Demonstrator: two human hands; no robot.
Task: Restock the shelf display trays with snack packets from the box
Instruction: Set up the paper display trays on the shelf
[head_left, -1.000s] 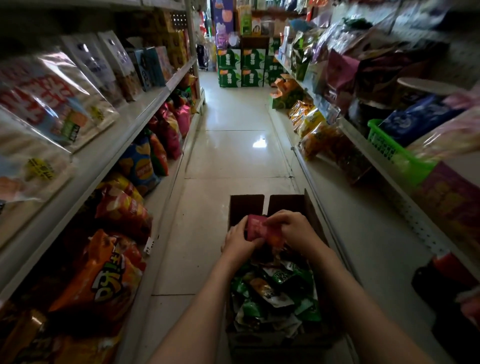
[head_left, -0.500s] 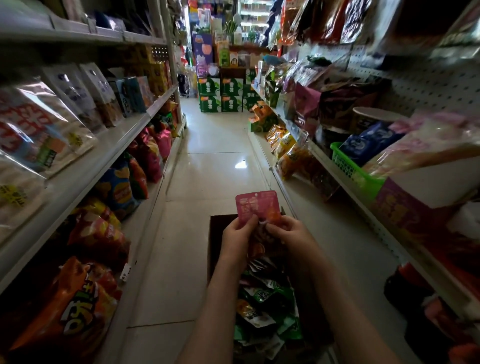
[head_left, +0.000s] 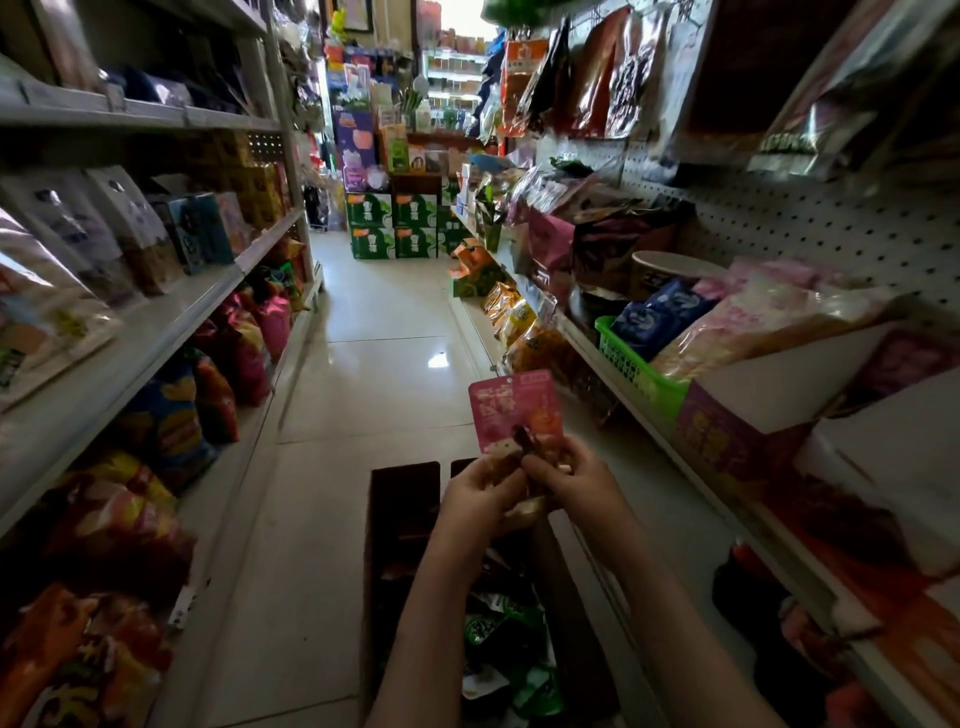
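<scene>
Above the open cardboard box on the aisle floor, head view: both hands hold one pink snack packet upright, its printed face toward the camera. The left hand pinches the packet's lower edge from the left side, and the right hand pinches the same edge from the right. Darker wrappers show between the fingers, so more than one packet may be held; the number cannot be told.

Gripping the bottom leaves the upper part of the packet free, probably so that it can be squared up and slid face-out into a tray. The box stands directly under the hands, which keeps the stock within reach and would catch a dropped packet. Green packets lie loose inside it, so restocking is judged far from finished.

Along the right shelf, a green basket holds blue packs. Just beside it stands a purple display tray with pale pink bags above it. That tray, nearest the hands and similar in colour, is the likely destination, though its label is too blurred to confirm. The left shelf carries larger bags.
</scene>
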